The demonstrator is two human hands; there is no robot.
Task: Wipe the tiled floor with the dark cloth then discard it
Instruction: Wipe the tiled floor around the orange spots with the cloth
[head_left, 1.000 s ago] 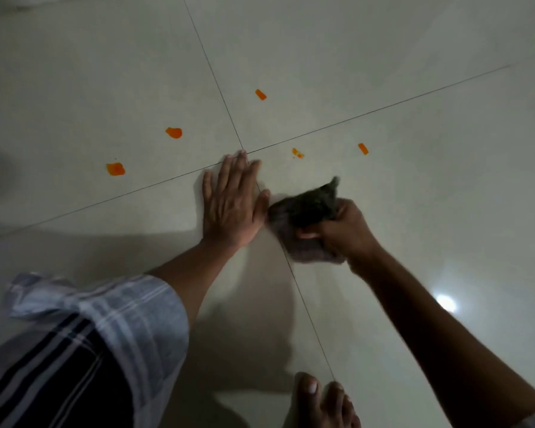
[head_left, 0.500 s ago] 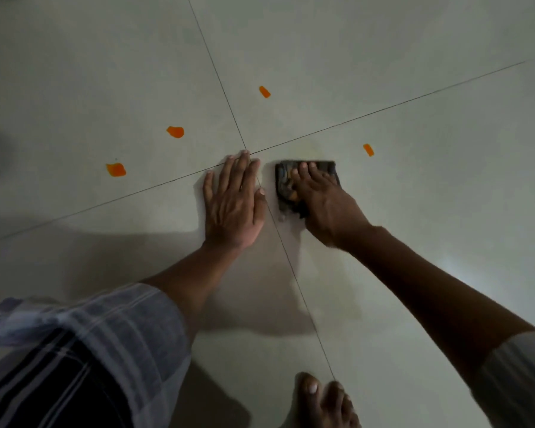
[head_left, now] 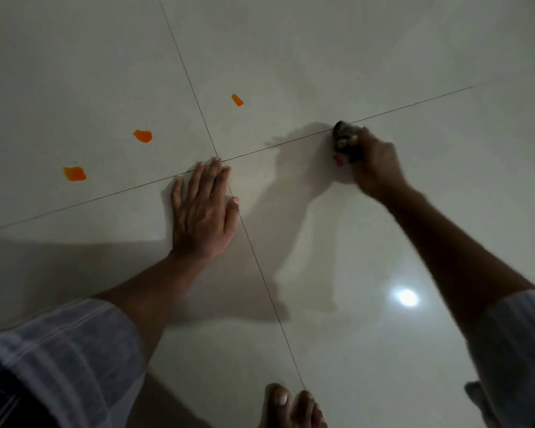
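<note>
Head view: right hand grips bunched dark cloth on tiled floor at a grout line beside an orange spot, left hand flat, fingers spread; cloth judged light, soft, limp, best held wadded.

Your floor is pale glazed tile, smooth and glossy enough to mirror a lamp as a bright spot, with thin dark grout lines. The cloth looks dark, soft and crumpled, matt. Your sleeve is woven striped fabric, matt; the orange spots look wet and shiny.
</note>
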